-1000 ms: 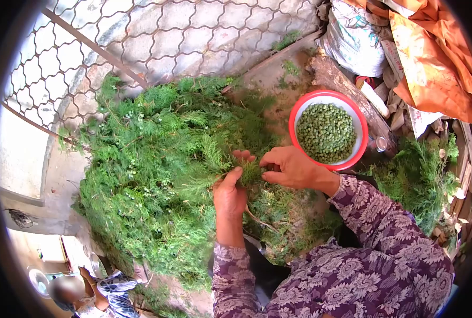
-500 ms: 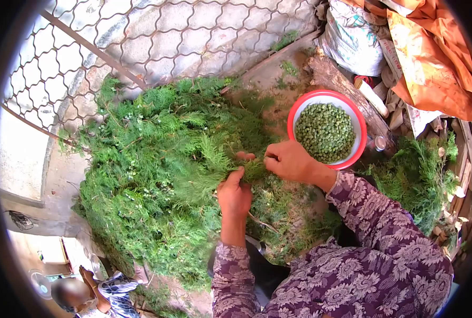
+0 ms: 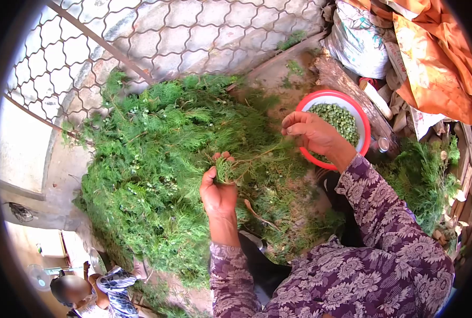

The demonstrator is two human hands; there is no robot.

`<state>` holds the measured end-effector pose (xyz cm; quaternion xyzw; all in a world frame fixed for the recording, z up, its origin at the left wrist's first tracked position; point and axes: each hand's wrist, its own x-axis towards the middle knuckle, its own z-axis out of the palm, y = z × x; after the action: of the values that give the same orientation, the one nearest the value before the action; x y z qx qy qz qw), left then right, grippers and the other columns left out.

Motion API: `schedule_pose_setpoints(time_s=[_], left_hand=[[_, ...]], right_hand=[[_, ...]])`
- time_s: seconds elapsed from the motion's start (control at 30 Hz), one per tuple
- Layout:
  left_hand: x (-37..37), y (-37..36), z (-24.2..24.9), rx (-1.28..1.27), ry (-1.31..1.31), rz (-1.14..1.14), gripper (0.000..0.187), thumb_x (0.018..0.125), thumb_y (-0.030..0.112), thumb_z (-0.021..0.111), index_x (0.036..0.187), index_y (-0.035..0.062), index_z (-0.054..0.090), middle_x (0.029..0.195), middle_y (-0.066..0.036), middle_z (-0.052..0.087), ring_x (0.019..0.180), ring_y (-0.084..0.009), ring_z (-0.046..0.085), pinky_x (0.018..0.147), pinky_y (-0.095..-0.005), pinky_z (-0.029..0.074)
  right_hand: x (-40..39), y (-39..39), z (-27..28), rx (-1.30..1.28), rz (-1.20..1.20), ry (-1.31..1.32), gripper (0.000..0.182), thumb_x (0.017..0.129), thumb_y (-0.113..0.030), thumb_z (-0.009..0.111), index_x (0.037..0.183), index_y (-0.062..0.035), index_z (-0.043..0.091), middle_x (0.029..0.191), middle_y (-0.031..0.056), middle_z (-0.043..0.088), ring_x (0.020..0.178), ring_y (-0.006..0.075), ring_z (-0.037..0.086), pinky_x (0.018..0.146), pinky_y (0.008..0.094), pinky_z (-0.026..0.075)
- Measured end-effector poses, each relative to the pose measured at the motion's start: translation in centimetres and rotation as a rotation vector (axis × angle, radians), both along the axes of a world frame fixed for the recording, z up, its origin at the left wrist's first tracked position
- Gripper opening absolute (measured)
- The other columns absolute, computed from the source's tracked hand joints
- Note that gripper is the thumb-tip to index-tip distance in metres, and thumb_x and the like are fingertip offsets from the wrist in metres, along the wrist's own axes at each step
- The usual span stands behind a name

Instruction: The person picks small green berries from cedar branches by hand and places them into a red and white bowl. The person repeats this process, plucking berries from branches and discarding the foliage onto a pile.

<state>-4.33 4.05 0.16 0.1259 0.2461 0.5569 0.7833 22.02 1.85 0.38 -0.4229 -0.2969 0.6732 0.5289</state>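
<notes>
A green leafy sprig point(image 3: 228, 170) lies in my left hand point(image 3: 219, 196), whose fingers and thumb curl round it above the pile. The sprig's thin stem stretches right toward my right hand point(image 3: 315, 132). That hand is raised over the left rim of a red-rimmed white basin point(image 3: 364, 114), its thumb and fingers pinched together at the stem's end; whatever is between the fingertips is too small to tell. Small round green cones point(image 3: 339, 122) fill the basin, partly hidden by my right hand. A large heap of green branches point(image 3: 146, 153) spreads to the left.
Wire mesh fencing point(image 3: 167, 37) runs behind the heap. A log point(image 3: 347, 79), a white sack point(image 3: 357, 42) and orange sheeting point(image 3: 432, 58) are at the upper right. More greenery point(image 3: 416, 180) lies right of the basin. Another person point(image 3: 114, 291) is at the lower left.
My right hand has moved up and right to the basin's edge, away from my left hand. My left hand has shifted slightly left and turned more palm-up, with the sprig in it.
</notes>
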Motion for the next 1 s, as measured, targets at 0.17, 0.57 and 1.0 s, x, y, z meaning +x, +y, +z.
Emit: schedule_pose_setpoints(time_s=[0.17, 0.57, 1.0], left_hand=[[-0.3, 0.2, -0.5, -0.098, -0.038, 0.030, 0.036, 0.077, 0.006, 0.048, 0.111, -0.0081, 0.047, 0.112, -0.022, 0.053, 0.101, -0.0308, 0.053, 0.093, -0.0429, 0.041], [2.5, -1.8, -2.6, -0.242, 0.088, -0.145, 0.040, 0.089, 0.028, 0.046, 0.119, 0.0021, 0.041, 0.113, -0.022, 0.050, 0.101, -0.0331, 0.052, 0.086, -0.0480, 0.043], [2.4, -3.4, -0.3, 0.454, 0.923, -0.213, 0.038, 0.079, 0.008, 0.062, 0.114, -0.0022, 0.051, 0.104, -0.011, 0.059, 0.092, -0.0130, 0.055, 0.079, -0.0248, 0.045]], right_hand=[[-1.1, -0.4, 0.8, 0.111, 0.118, -0.312, 0.029, 0.073, -0.009, 0.062, 0.101, -0.0068, 0.054, 0.086, -0.0010, 0.056, 0.068, 0.0072, 0.052, 0.051, 0.0204, 0.039], [-2.6, -1.0, 1.9, 0.145, 0.195, -0.224, 0.015, 0.078, -0.021, 0.063, 0.075, -0.0060, 0.061, 0.052, -0.0036, 0.045, 0.045, 0.0050, 0.040, 0.041, 0.0211, 0.027], [-2.2, -1.1, 1.3, 0.240, 0.187, -0.509, 0.021, 0.074, -0.019, 0.061, 0.063, -0.0012, 0.060, 0.052, -0.0055, 0.045, 0.050, 0.0031, 0.038, 0.044, 0.0237, 0.028]])
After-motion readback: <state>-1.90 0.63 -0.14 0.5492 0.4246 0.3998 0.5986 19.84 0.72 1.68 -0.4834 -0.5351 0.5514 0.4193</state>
